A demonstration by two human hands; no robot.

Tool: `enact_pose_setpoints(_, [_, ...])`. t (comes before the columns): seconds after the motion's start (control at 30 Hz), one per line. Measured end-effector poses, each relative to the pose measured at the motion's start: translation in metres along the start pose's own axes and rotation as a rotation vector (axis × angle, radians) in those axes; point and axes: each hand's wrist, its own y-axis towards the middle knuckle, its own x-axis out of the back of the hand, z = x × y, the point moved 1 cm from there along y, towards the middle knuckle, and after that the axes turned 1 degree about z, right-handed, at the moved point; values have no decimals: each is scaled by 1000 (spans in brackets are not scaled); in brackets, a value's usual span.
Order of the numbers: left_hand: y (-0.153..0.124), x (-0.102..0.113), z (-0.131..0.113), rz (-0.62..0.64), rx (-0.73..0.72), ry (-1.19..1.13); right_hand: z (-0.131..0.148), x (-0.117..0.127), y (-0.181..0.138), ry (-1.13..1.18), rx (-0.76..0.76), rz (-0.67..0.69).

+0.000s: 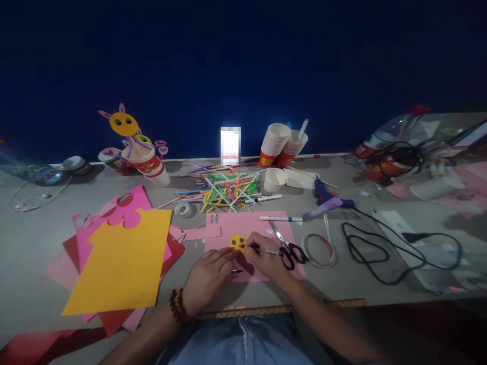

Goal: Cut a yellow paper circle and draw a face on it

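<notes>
My right hand (266,258) pinches a thin pen (266,251) and its tip rests on a small yellow paper circle (238,242) with dark marks. My left hand (209,276) lies flat beside that circle, fingers pressed down near its lower edge on a pink sheet (224,241). A pen cap (236,271) lies between the two hands. Black-handled scissors (289,251) lie just right of my right hand.
Stacked yellow, pink and red sheets (122,258) lie left. Coloured straws (224,192), paper cups (281,144), a glue gun (327,200) with black cable (380,248), tape rings (317,249), markers and a decorated cup (146,162) sit behind. Bottles and clutter (395,147) fill the right.
</notes>
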Motion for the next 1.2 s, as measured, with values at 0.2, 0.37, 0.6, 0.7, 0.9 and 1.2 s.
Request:
enact_pose_setpoints(0.2, [0, 0, 0, -4, -2, 1, 0, 0, 0, 5, 0, -9])
enact_pose_setpoints(0.37, [1, 1, -1, 15, 2, 6, 0, 1, 0, 21, 0, -18])
enact_pose_setpoints(0.6, [0, 0, -1, 18, 8, -1, -1, 2, 0, 32, -1, -39])
enact_pose_setpoints(0.7, [0, 1, -1, 31, 9, -5, -2, 2, 0, 34, 0, -41])
enact_pose_setpoints(0.9, [1, 1, 0, 27, 3, -2, -2, 2, 0, 31, 5, -46])
enact_pose_setpoints(1.2, [0, 0, -1, 14, 10, -3, -1, 2, 1, 44, 21, -73])
